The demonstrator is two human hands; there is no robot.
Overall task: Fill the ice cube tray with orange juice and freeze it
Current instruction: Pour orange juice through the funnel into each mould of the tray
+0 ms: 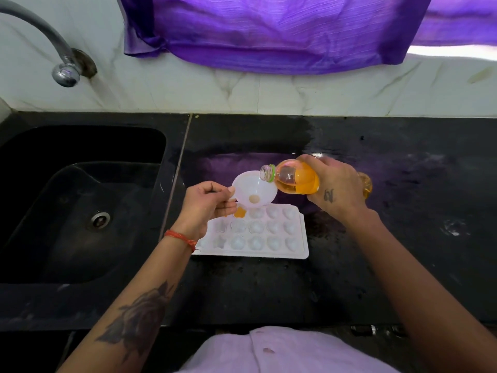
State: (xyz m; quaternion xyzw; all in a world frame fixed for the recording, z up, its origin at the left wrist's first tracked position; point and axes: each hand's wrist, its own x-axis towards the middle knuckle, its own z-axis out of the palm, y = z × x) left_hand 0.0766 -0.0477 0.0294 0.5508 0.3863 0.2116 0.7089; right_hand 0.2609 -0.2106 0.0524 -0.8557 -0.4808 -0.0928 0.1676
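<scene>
Right grip [336, 184] tips bottle [295, 179] over left-held funnel [254, 191].

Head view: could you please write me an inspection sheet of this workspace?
Surface: black countertop, smudged.
Job's things: white ice cube tray flat on it, one far-row cell orange; white funnel above that row; juice bottle uncapped, tilted, mouth over the funnel.
Clutter: nothing seen.
Hands: left hand pinches the funnel; right hand grips the bottle.
Cables: nothing seen.
Surroundings: sink, tap, purple cloth.
</scene>
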